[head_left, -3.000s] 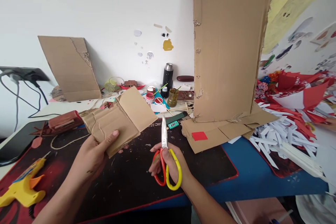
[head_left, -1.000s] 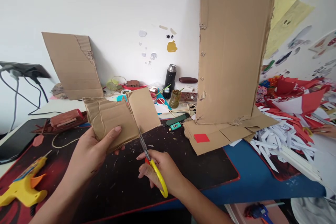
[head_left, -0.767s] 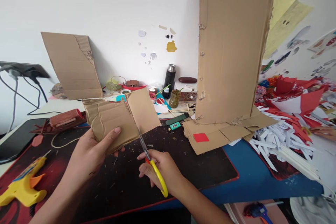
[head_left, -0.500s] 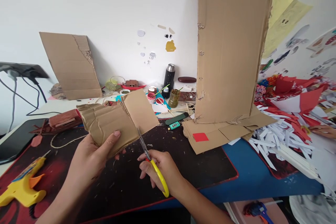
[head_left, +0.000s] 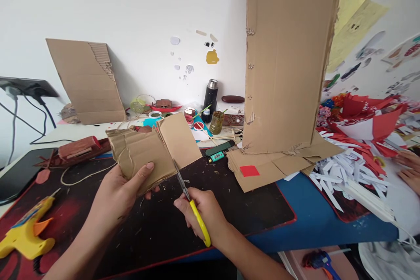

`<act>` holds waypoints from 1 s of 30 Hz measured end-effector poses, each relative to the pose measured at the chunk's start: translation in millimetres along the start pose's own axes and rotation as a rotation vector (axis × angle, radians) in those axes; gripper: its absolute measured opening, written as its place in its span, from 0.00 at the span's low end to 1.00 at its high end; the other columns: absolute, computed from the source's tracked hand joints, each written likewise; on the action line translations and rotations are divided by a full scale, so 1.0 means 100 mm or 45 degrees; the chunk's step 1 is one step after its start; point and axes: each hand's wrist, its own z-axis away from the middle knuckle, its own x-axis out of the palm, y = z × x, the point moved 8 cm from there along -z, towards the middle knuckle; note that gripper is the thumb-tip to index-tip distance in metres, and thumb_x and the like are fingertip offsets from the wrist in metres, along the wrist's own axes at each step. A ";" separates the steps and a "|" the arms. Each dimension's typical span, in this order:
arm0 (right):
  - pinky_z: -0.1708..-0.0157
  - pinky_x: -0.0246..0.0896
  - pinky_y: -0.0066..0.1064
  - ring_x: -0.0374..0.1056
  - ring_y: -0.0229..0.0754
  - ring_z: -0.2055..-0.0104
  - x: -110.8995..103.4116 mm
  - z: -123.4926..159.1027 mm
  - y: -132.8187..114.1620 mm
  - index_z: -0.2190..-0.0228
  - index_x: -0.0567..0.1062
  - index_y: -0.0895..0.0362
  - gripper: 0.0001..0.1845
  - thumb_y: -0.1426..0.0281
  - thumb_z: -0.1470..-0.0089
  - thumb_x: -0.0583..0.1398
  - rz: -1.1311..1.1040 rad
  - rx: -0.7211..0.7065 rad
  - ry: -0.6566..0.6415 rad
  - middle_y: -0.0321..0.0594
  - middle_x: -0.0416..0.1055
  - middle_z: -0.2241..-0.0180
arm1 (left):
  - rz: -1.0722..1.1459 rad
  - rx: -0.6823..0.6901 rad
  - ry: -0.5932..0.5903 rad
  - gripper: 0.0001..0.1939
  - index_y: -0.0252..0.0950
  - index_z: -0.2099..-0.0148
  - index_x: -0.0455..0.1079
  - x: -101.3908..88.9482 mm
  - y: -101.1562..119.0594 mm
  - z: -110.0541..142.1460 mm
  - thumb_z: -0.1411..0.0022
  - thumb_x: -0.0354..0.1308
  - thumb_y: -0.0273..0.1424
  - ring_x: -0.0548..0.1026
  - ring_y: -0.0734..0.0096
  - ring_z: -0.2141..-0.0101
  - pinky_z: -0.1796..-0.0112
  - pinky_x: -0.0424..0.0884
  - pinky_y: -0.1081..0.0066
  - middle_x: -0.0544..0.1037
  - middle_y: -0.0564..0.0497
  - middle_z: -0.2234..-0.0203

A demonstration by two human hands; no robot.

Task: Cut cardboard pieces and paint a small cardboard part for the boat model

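Note:
In my left hand I grip a folded piece of brown cardboard, thumb on top and fingers beneath. A smoother cardboard flap sticks out on its right side. My right hand is wrapped round the yellow handle of a pair of scissors; the red handle is hidden by the hand. The blades point up and left, at the lower edge of the cardboard by the line between the folded part and the flap. Both hands are above the black desk mat.
A yellow glue gun lies at left, near a reddish-brown model. Paint pots and a black thermos stand behind. A tall cardboard sheet stands at right, beside white paper strips. Another person's hand shows at far right.
The scissors, upright and apart from the cardboard three seconds ago, have swung left to its lower edge. My right fingers have closed further round the handles. The cardboard tilted slightly.

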 end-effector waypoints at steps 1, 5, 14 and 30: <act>0.82 0.53 0.25 0.59 0.34 0.85 0.01 0.00 0.01 0.66 0.75 0.54 0.28 0.41 0.35 0.66 -0.028 0.018 -0.028 0.27 0.65 0.83 | 0.021 -0.008 0.006 0.30 0.38 0.67 0.76 0.01 0.02 0.00 0.57 0.79 0.57 0.72 0.64 0.84 0.84 0.68 0.68 0.78 0.49 0.81; 0.84 0.55 0.24 0.62 0.33 0.85 0.02 0.02 0.02 0.61 0.79 0.56 0.31 0.39 0.37 0.66 -0.067 0.017 -0.089 0.32 0.74 0.78 | 0.042 -0.055 -0.034 0.32 0.38 0.66 0.76 0.07 0.03 0.02 0.60 0.79 0.58 0.75 0.59 0.82 0.85 0.68 0.67 0.80 0.46 0.80; 0.81 0.57 0.24 0.63 0.34 0.83 0.00 0.04 0.04 0.63 0.79 0.56 0.26 0.45 0.35 0.68 -0.068 -0.014 -0.071 0.32 0.73 0.79 | -0.112 -0.068 -0.074 0.33 0.39 0.72 0.75 0.09 -0.03 0.15 0.58 0.75 0.65 0.72 0.62 0.85 0.82 0.70 0.67 0.80 0.45 0.83; 0.77 0.59 0.26 0.62 0.36 0.83 0.06 -0.03 -0.03 0.68 0.75 0.53 0.23 0.48 0.34 0.67 0.006 -0.011 -0.043 0.27 0.65 0.84 | 0.136 -0.137 -0.038 0.31 0.36 0.69 0.77 0.08 -0.09 0.03 0.64 0.82 0.54 0.75 0.62 0.83 0.87 0.67 0.69 0.80 0.48 0.79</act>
